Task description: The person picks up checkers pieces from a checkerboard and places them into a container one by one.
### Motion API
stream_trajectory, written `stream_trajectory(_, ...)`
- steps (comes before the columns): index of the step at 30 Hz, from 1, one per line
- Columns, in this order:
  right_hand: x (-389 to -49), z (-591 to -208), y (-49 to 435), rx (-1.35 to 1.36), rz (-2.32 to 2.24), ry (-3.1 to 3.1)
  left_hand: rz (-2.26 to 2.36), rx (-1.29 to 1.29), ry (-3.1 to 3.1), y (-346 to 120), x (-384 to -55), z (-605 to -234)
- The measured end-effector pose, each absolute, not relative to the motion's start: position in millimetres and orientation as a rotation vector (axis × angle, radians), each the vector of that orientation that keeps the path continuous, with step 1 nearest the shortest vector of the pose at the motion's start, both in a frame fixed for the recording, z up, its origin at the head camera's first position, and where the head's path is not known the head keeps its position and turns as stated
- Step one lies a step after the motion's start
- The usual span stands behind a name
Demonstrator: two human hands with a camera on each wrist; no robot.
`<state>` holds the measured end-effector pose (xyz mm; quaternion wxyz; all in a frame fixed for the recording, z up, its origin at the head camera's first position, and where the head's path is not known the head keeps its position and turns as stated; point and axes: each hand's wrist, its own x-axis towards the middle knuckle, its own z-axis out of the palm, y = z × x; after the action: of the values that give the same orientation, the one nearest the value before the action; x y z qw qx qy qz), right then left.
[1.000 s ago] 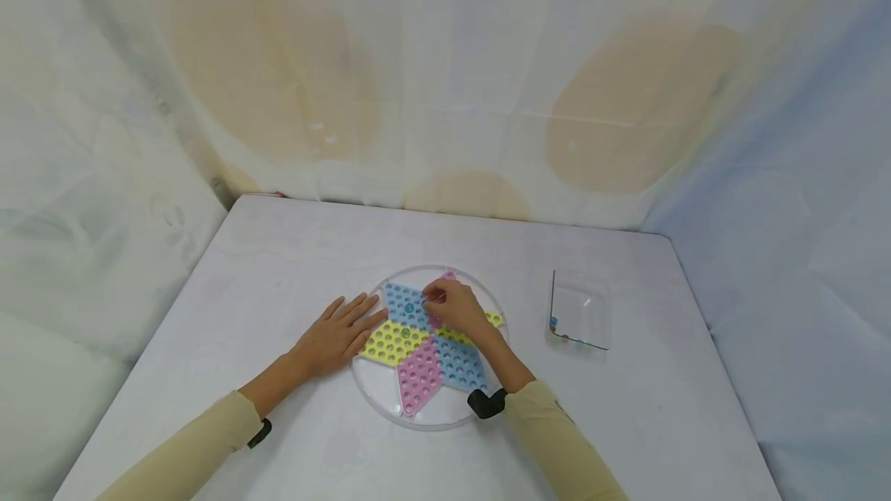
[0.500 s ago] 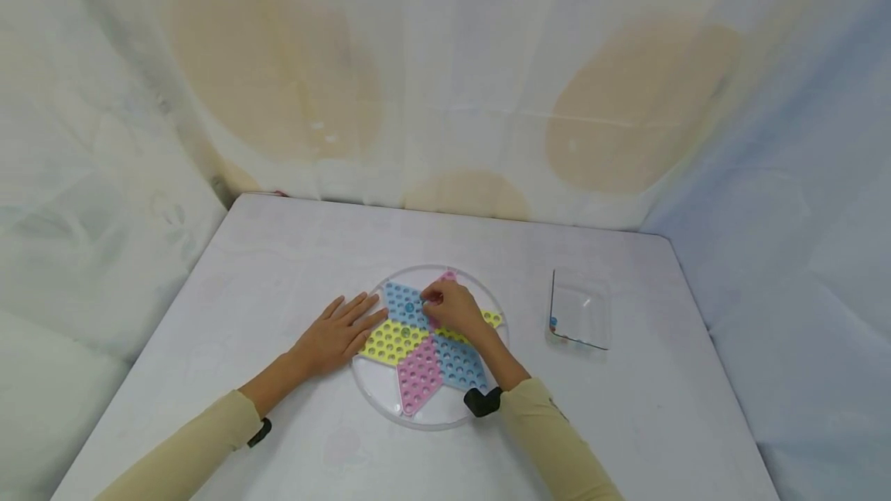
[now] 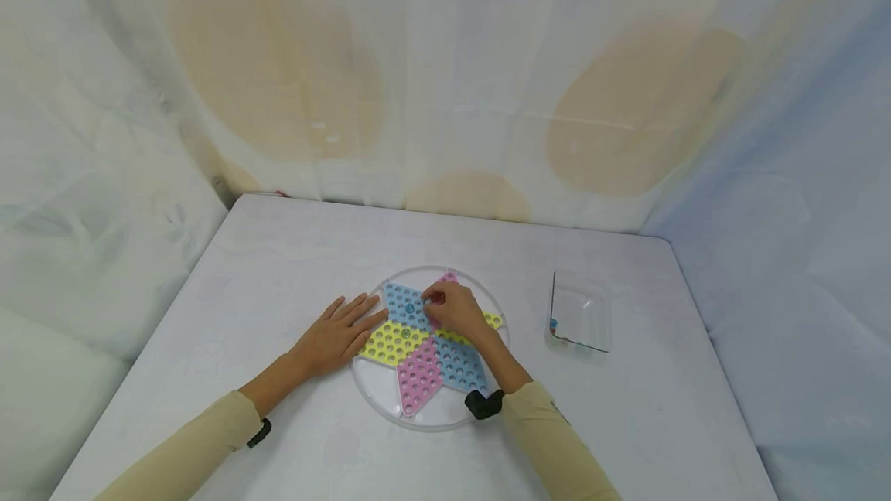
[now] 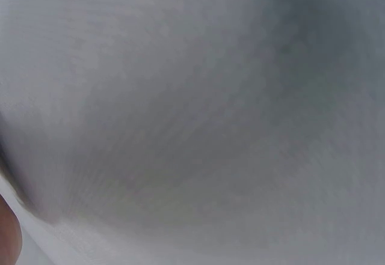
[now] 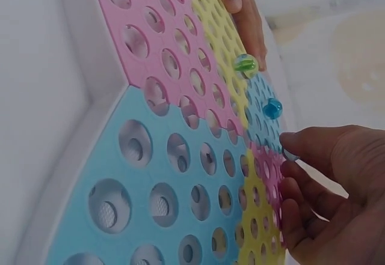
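Observation:
A round Chinese checkers board (image 3: 419,377) with pink, yellow and blue points lies on the table. My left hand (image 3: 337,337) rests with fingers spread at its left edge. Over the upper middle of the board is my right hand (image 3: 455,308), pinching a small glass marble (image 5: 290,155) between thumb and index finger, close to the pink and blue holes. A blue marble (image 5: 272,108) sits in the blue section, and a green marble (image 5: 245,65) in the yellow one. In the right wrist view the fingers partly cover the held marble.
To the right of the board stands a clear square container (image 3: 581,315) with several small marbles (image 3: 554,325) along its near left edges. The white table (image 3: 292,242) ends at hanging cloth walls (image 3: 459,99). The left wrist view shows mostly blurred white surface.
My right hand stays at nearly the same spot on the board, still pinching the marble; its forearm has shifted slightly left. My left hand has not moved.

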<state>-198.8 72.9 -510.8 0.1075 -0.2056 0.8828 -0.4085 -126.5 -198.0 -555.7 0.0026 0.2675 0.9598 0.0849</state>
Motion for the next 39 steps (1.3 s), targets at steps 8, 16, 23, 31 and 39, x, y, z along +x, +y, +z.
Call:
stream_trajectory(8, -199, -505, 77, -0.630, -1.239, 2.576, 0.258, 0.837, 3.010, -199, -126, -556)
stream_trajectory(16, -200, -494, 86, -0.624, -1.276, 2.619, 0.270, 0.839, 3.012, -199, -126, -557)
stream_trajectory(23, -199, -480, 96, -0.588, -1.311, 2.621, 0.283, 0.850, 3.019, -200, -126, -557)
stream_trajectory(31, -200, -465, 108, -0.639, -1.343, 2.644, 0.259, 0.853, 3.022, -202, -128, -559)
stream_trajectory(39, -200, -454, 121, -0.666, -1.372, 2.670, 0.289, 0.862, 3.013, -202, -128, -560)
